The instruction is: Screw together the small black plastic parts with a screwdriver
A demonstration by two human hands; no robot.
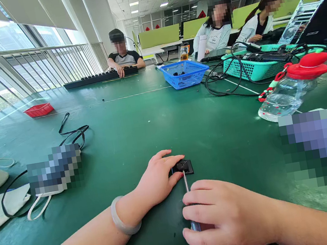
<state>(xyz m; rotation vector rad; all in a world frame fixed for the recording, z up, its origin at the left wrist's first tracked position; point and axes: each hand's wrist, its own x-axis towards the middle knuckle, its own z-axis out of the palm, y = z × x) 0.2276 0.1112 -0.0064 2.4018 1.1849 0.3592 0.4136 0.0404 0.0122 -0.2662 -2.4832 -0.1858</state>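
Note:
On the green table in front of me lies a small flat black part with a raised, round-looking middle. My left hand, with a pale bangle at the wrist, pinches this part between thumb and fingers from its left side. My right hand is wrapped round the handle of a screwdriver. The metal shaft points away from me, and its tip meets the near edge of the black part's middle. Exactly where the tip sits is too small to make out.
A clear bottle with a red lid stands at right, before a teal basket of cables. Farther off are a blue basket, a red tray and a long black strip. Three people sit across the table.

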